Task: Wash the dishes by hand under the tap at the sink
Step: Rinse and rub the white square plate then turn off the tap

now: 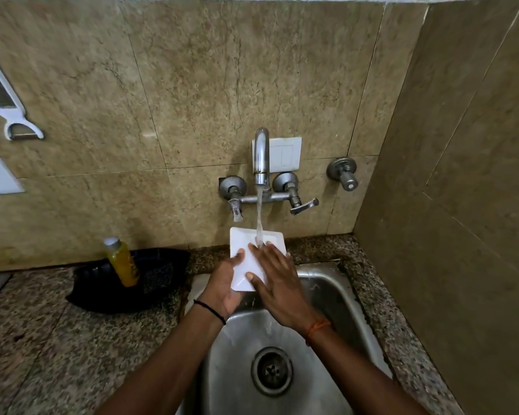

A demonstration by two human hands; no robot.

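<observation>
The white square plate tilts under the tap over the sink, its near-left edge gripped by the left hand, while the right hand lies flat-fingered across its face, nearer the stream.

L hand gripping, R hand flat

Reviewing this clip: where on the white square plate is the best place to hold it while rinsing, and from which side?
Probably the left rim, approached from the left, as the left hand does now. The white square plate is tilted up under the water stream, so gripping that raised edge with curled fingers leaves its face free for the right hand to rub flat.
</observation>
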